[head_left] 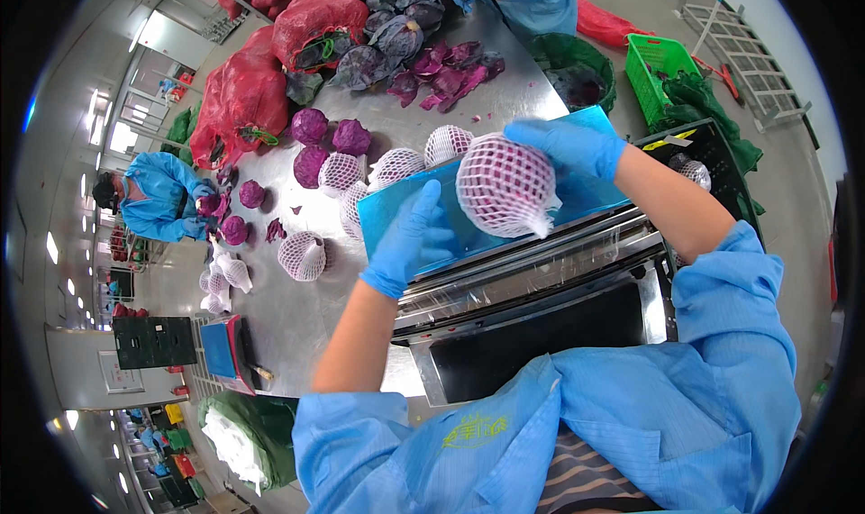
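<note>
A red cabbage in a white foam net [506, 186] is over the blue top [577, 209] of a film wrapping machine, the net's loose end pointing toward me. My right hand [566, 145], in a blue glove, grips the cabbage at its upper right; its fingertips are blurred. Left of the cabbage, apart from it, my gloved left hand [411, 239] is open, fingers spread over the machine's left end. Clear film [532, 275] runs along a roller on the machine's near side, above a black plate [541, 334].
Netted cabbages [302, 255] and bare ones [310, 127] lie on the steel table [270, 334]. Red mesh sacks [239, 100] and loose leaves [450, 72] are farther back. A black crate [734, 167] stands at right. Two co-workers, one at left [162, 194], handle cabbages.
</note>
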Available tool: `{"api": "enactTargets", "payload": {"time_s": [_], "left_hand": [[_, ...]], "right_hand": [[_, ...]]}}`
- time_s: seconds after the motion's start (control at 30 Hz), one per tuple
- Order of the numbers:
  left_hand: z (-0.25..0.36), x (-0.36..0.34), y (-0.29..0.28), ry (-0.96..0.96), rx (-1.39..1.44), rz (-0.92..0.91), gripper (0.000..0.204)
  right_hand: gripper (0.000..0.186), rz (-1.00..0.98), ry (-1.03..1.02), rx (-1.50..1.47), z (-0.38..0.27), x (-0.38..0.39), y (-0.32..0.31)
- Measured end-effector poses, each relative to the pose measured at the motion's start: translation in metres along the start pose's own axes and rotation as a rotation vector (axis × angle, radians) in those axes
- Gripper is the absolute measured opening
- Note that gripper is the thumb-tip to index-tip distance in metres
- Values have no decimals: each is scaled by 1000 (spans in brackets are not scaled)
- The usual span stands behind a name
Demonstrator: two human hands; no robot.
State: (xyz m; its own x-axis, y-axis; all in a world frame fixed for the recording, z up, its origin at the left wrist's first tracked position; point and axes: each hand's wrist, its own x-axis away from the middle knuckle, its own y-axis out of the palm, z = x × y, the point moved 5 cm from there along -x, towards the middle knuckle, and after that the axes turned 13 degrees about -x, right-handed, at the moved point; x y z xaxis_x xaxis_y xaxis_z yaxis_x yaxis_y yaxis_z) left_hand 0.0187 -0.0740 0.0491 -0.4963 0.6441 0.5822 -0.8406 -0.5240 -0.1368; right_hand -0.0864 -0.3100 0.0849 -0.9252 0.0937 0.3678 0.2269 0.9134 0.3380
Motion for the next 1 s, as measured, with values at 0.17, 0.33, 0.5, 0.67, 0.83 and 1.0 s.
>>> {"api": "enactTargets", "payload": {"time_s": [0.17,0.33,0.5,0.67,0.83,1.0], "left_hand": [[17,3,43,221,162,9,78],[19,1,8,249,503,52,62],[37,34,-18,316,64,241,64],[64,58,2,506,-657,300,74],[64,66,21,537,-107,301,79],[17,-9,36,551,-262,280,84]], "right_hand": [[64,-3,167,-49,17,-3,23],[75,-199,-72,37,10,8,78],[74,-250,64,-283,38,-8,91],[79,-235,-127,206,49,-31,60],[55,40,-144,59,35,-8,-11],[54,112,-163,-404,50,-3,-15]]}}
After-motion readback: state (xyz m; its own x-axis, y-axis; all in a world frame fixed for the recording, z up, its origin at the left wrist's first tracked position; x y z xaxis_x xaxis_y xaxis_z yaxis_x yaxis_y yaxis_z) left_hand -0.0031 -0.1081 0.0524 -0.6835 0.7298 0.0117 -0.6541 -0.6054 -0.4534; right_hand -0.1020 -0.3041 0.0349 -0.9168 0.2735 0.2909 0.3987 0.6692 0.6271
